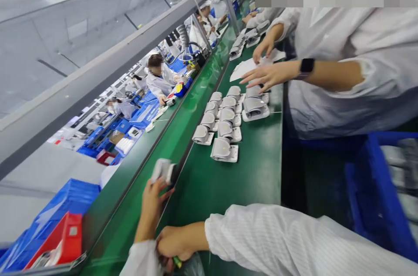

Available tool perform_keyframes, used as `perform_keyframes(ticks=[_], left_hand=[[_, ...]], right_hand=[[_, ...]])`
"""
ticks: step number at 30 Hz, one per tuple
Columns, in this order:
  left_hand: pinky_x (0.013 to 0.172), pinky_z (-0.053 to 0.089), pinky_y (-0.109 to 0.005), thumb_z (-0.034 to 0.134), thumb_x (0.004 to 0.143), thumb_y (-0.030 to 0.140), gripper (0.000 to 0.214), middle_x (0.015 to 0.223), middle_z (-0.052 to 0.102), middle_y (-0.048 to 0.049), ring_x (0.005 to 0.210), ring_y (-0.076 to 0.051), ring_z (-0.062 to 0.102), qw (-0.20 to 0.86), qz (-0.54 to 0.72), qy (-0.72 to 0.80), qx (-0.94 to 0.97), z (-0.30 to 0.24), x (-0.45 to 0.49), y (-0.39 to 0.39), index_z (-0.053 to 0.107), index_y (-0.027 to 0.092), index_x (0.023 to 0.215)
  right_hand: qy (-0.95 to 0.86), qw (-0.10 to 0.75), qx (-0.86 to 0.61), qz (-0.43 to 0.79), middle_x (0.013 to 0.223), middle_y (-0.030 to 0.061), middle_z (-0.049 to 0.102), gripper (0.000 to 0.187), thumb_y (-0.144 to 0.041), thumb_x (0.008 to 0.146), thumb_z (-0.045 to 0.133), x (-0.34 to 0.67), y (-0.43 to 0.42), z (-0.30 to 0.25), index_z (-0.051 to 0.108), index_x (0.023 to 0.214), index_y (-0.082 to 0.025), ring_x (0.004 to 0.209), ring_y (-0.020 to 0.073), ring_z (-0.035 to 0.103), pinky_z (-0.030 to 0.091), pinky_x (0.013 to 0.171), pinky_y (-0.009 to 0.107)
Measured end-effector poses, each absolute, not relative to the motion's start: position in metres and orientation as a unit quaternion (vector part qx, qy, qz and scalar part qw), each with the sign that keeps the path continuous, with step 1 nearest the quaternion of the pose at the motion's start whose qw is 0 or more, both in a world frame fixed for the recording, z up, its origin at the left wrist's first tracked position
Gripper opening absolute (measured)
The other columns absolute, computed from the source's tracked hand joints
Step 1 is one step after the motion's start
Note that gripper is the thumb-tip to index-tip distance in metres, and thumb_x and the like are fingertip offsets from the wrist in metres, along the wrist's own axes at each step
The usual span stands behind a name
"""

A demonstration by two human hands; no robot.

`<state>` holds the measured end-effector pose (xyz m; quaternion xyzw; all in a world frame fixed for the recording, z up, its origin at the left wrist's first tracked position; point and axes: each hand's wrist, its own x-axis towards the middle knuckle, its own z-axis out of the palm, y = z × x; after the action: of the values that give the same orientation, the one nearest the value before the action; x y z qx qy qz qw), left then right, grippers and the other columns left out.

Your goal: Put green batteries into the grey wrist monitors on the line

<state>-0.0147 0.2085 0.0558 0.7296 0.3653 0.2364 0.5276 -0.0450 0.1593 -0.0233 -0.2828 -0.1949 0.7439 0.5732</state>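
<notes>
My left hand (153,204) reaches forward over the edge of the green conveyor belt (209,180) and is closed on a small white device (162,170), held just above the belt's dividing rail. Close to my body, my right hand (174,243) comes in from the right in a white sleeve. It is curled shut at the bottom edge, beside my left cuff, around something partly hidden with a small green-yellow bit (176,262) showing. Several similar white devices (225,130) lie in rows farther up the belt.
A co-worker in a white coat stands at right, with a black watch (306,66) and a hand (264,76) over the far devices and white sheets (243,68). Blue bins (375,189) stand at right, blue and red bins (62,223) at left. More people work beyond the overhead rail (107,71).
</notes>
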Motion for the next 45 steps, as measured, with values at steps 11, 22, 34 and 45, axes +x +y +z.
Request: perform_keyframes(ticks=[11, 22, 34, 45], left_hand=[[0.064, 0.062, -0.025, 0.094, 0.054, 0.022, 0.066, 0.101, 0.077, -0.0001, 0.075, -0.018, 0.073, 0.618, 0.41, 0.434, 0.512, -0.013, -0.143, 0.231, 0.061, 0.026, 0.111], [0.097, 0.062, -0.054, 0.094, 0.056, 0.003, 0.072, 0.119, 0.075, -0.0151, 0.096, -0.029, 0.078, 0.766, 0.389, 0.334, 0.387, -0.031, -0.14, 0.209, 0.056, 0.018, 0.116], [0.111, 0.054, -0.058, 0.082, 0.069, -0.006, 0.073, 0.105, 0.078, -0.0118, 0.096, -0.026, 0.079, 0.796, 0.355, 0.305, 0.383, -0.03, -0.14, 0.21, 0.049, 0.018, 0.129], [0.109, 0.056, -0.057, 0.077, 0.068, -0.007, 0.065, 0.115, 0.074, -0.0156, 0.102, -0.029, 0.077, 0.777, 0.387, 0.329, 0.371, -0.035, -0.138, 0.216, 0.052, 0.015, 0.124]], right_hand=[[-0.217, 0.644, -0.369, 0.634, 0.052, -0.011, 0.039, 0.048, -0.059, 0.071, 0.084, -0.042, 0.121, -0.03, 0.056, 0.073, -0.021, 0.039, 0.0041, 0.028, 0.024, 0.038, 0.017], [-0.274, 0.673, -0.523, 0.446, 0.056, -0.0102, 0.051, 0.07, -0.074, 0.058, 0.089, 0.0, 0.103, -0.048, 0.055, 0.089, -0.02, 0.039, 0.0024, 0.029, 0.023, 0.037, 0.016], [-0.516, 0.511, -0.658, 0.198, 0.072, 0.0013, 0.063, 0.046, -0.064, 0.088, 0.063, 0.028, 0.101, -0.054, 0.067, 0.087, -0.018, 0.045, 0.0094, 0.042, 0.034, 0.048, 0.027], [-0.735, 0.19, -0.649, 0.052, 0.116, 0.0089, 0.065, 0.032, -0.03, 0.107, 0.044, 0.013, 0.092, -0.055, 0.069, 0.125, -0.023, 0.065, 0.0143, 0.062, 0.033, 0.056, 0.029]])
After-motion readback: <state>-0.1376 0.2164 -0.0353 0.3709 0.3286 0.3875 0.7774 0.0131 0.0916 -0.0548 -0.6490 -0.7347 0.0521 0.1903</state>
